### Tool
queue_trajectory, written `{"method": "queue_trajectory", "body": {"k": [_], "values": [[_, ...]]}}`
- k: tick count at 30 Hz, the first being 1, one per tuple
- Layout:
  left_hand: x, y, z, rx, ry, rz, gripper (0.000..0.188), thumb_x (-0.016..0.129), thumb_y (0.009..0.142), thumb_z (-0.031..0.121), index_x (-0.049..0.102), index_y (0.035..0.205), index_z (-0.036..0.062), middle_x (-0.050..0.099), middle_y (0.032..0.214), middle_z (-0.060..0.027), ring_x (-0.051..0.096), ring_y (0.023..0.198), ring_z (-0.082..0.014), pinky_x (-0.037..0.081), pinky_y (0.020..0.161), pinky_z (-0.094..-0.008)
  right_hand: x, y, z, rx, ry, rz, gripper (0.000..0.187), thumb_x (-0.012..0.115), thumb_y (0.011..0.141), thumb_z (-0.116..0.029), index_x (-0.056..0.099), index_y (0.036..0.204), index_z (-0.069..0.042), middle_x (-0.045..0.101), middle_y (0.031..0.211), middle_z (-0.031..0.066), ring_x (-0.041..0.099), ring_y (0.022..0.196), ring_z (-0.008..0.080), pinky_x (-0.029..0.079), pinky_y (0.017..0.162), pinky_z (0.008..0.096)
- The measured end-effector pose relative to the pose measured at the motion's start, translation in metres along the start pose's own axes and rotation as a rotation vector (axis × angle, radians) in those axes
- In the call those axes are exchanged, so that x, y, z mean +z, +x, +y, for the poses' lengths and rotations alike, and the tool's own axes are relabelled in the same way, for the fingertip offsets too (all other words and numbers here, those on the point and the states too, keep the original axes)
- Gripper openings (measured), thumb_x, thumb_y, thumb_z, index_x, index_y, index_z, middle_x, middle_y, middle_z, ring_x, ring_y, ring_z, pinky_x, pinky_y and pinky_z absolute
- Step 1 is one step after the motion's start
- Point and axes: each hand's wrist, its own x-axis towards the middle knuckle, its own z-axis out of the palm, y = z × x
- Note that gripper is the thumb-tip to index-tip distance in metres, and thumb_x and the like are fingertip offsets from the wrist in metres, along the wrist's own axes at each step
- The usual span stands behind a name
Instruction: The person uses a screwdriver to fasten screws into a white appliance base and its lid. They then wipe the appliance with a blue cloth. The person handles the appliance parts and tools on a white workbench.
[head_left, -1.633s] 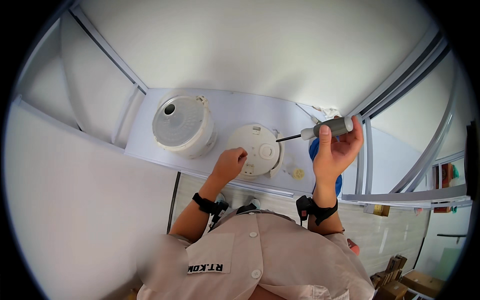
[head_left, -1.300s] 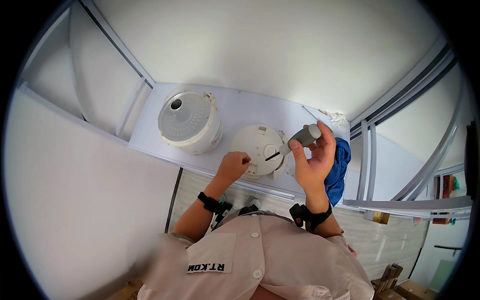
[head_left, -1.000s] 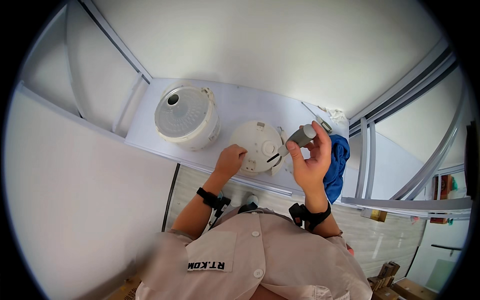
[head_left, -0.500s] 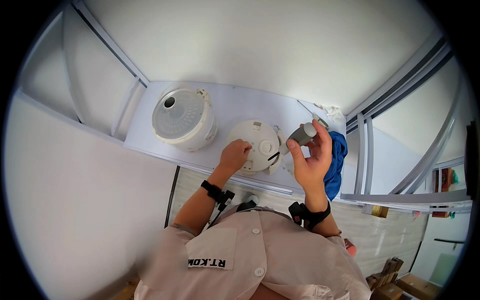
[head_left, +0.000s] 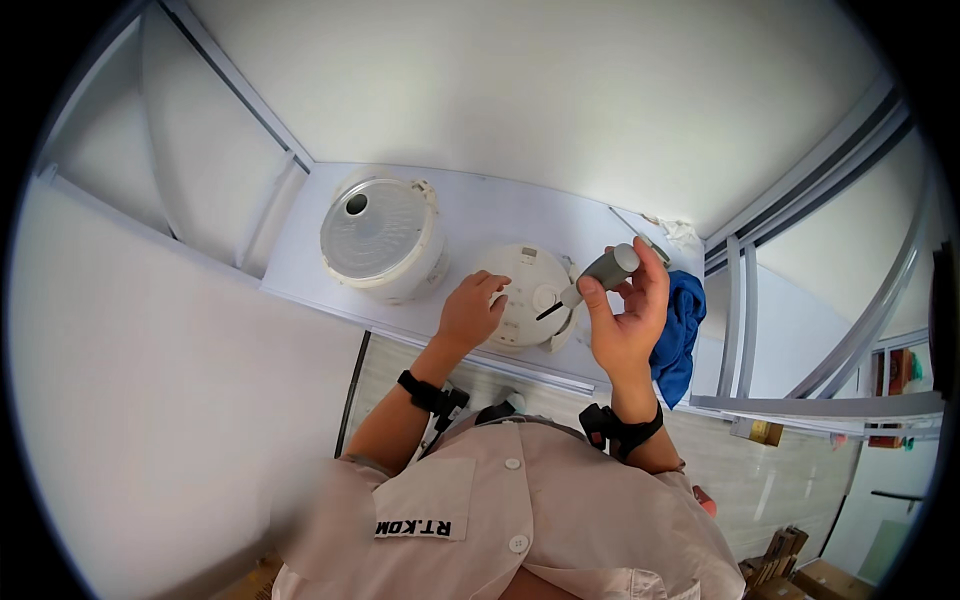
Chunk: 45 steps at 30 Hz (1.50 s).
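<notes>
A screwdriver point(head_left: 606, 272) with a thick grey handle and a short dark shaft is in my right hand point(head_left: 634, 325). My right fingers and thumb wrap its handle, and the tip points down-left over a round white lid-like part point(head_left: 525, 262). That part lies flat on the table, with a raised ring near its middle and small holes in its face. My left hand point(head_left: 472, 312) is at the left side of the part, fingers apart and partly bent, with nothing visible in them. Whether its fingertips touch the part I cannot tell.
A white round pot point(head_left: 385, 240) with a translucent, holed cover stands left on the white table point(head_left: 465, 205). To the right are a blue cloth point(head_left: 680, 335), a thin rod-like tool point(head_left: 632, 226) and crumpled white material point(head_left: 682, 232). Metal frame posts point(head_left: 742, 320) border the right side.
My left fingers have spread from a closed pose. The screwdriver stays in my right hand, over the white part. The whole view has shifted slightly.
</notes>
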Motion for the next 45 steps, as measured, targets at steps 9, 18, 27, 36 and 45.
{"method": "queue_trajectory", "body": {"k": [9, 18, 27, 36, 45], "values": [[-0.062, 0.007, 0.004, 0.172, 0.427, 0.556, 0.028, 0.083, 0.082, 0.016, 0.074, 0.108, 0.0154, 0.065, 0.11, -0.0023, 0.058, 0.114, -0.0266, 0.033, 0.097, -0.0464, 0.033, 0.003, 0.0, 0.064, -0.008, -0.067, 0.068, 0.086, 0.087, -0.005, 0.054, 0.147, -0.001, 0.065, 0.122, 0.0085, 0.064, 0.107, 0.0161, 0.057, 0.084, 0.0304], [-0.084, 0.005, -0.023, -0.056, 0.557, 0.59, 0.04, 0.086, 0.081, 0.029, 0.071, 0.116, 0.0164, 0.063, 0.117, -0.0016, 0.053, 0.118, -0.0247, 0.028, 0.097, -0.0489, 0.067, 0.008, -0.002, 0.025, -0.004, -0.089, 0.063, 0.086, 0.087, -0.004, 0.057, 0.143, 0.0, 0.066, 0.12, 0.0095, 0.067, 0.1, 0.017, 0.058, 0.079, 0.0305], [-0.1, 0.005, -0.047, 0.076, 0.421, 0.601, 0.029, 0.091, 0.076, 0.031, 0.073, 0.095, 0.0185, 0.066, 0.101, 0.0036, 0.057, 0.098, -0.0199, 0.028, 0.092, -0.0451, 0.102, 0.01, -0.002, 0.033, 0.01, -0.099, 0.063, 0.086, 0.087, -0.005, 0.057, 0.143, 0.0, 0.066, 0.119, 0.0092, 0.065, 0.101, 0.0166, 0.058, 0.08, 0.0309], [-0.145, 0.009, -0.071, 0.272, 0.177, 0.431, 0.023, 0.092, 0.072, 0.026, 0.07, 0.073, 0.0194, 0.064, 0.079, 0.0056, 0.055, 0.083, -0.0184, 0.029, 0.089, -0.0407, 0.138, 0.013, 0.0, 0.019, 0.049, -0.095, 0.072, 0.086, 0.088, -0.003, 0.049, 0.15, 0.001, 0.064, 0.122, 0.0095, 0.065, 0.108, 0.0186, 0.058, 0.086, 0.0332], [-0.193, 0.011, -0.1, 0.328, 0.056, 0.21, 0.028, 0.095, 0.066, 0.029, 0.068, 0.069, 0.0189, 0.064, 0.079, 0.0052, 0.054, 0.083, -0.0179, 0.03, 0.088, -0.0398, 0.174, 0.012, -0.005, -0.055, 0.12, -0.118, 0.074, 0.084, 0.089, -0.001, 0.045, 0.151, 0.003, 0.057, 0.13, 0.0141, 0.063, 0.119, 0.0239, 0.057, 0.096, 0.0376]]}}
